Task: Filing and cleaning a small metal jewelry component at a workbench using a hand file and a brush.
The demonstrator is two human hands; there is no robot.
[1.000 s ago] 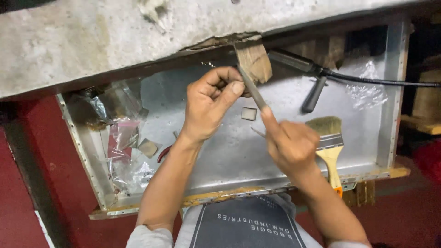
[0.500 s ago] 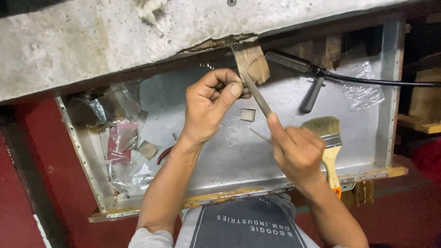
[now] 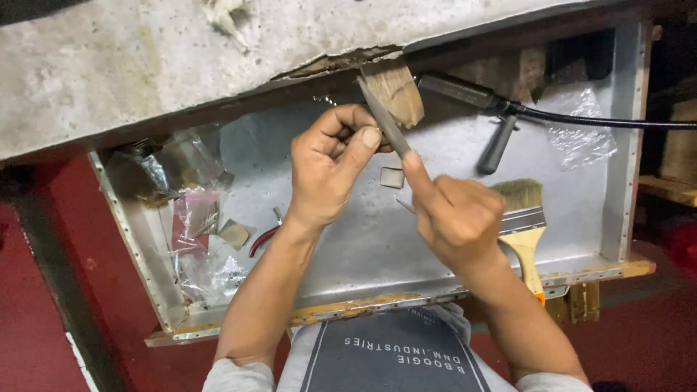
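Left hand (image 3: 330, 170): fingers curled shut, thumb pressed over the forefinger, pinching something small that the fingers hide; what it is cannot be told. It sits just under the edge of the grey slab.
Right hand (image 3: 457, 214): closed around the lower end of a flat metal file (image 3: 385, 120), forefinger stretched along the blade, the other fingers folded in.
File: slants up and left from the right hand, its blade passing just above the left thumb and its tip reaching the chipped edge of the slab.
Slab (image 3: 145, 65): rough grey surface across the top, with a broken lip right above the hands.
Wooden block (image 3: 396, 91): wedged under that lip, touching the file's upper end.
Tray (image 3: 624, 145): shallow metal tray beneath both hands, riveted walls.
Small metal square (image 3: 392, 177): lies on the tray floor between the hands.
Paintbrush (image 3: 524, 218): lies on the tray, partly covered by the right hand.
Black-handled tool (image 3: 497, 141): rests at the tray's back, cable running right.
Plastic bags (image 3: 192, 210): crumpled at the tray's left end, red-handled pliers (image 3: 263, 238) beside them.
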